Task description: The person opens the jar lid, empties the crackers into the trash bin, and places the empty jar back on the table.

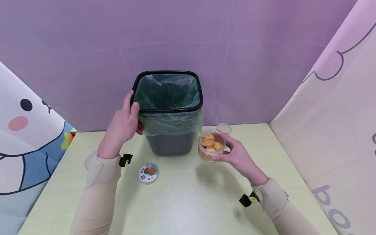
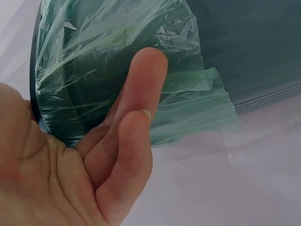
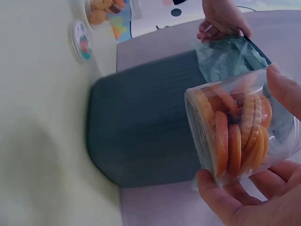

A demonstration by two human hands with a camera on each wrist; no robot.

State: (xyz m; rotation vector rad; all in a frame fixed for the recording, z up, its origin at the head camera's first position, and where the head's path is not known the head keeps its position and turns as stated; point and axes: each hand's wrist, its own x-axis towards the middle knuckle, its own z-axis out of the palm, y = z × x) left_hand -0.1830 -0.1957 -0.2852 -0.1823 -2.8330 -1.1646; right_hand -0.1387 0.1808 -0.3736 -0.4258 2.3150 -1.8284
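Observation:
My left hand (image 1: 121,125) grips the black rim of a grey trash bin (image 1: 170,143) at its left side, thumb at the rim; in the left wrist view several fingers (image 2: 136,155) lie loosely bent beside the bin. A green plastic bag (image 1: 185,120) lines the bin and folds over its rim. My right hand (image 1: 235,153) holds a clear round plastic jar (image 3: 225,132) just right of the bin, raised over the table. Orange-brown sandwich cookies (image 1: 210,143) lie in the jar, whose top is uncovered. In the right wrist view the jar is seen from the side.
A round lid (image 1: 148,173) with a red fruit picture lies on the pale table (image 1: 176,202) before the bin. A clear round container (image 1: 224,128) stands behind my right hand. Another jar of cookies (image 3: 101,12) shows near my left sleeve. A purple backdrop (image 1: 235,58) rises behind.

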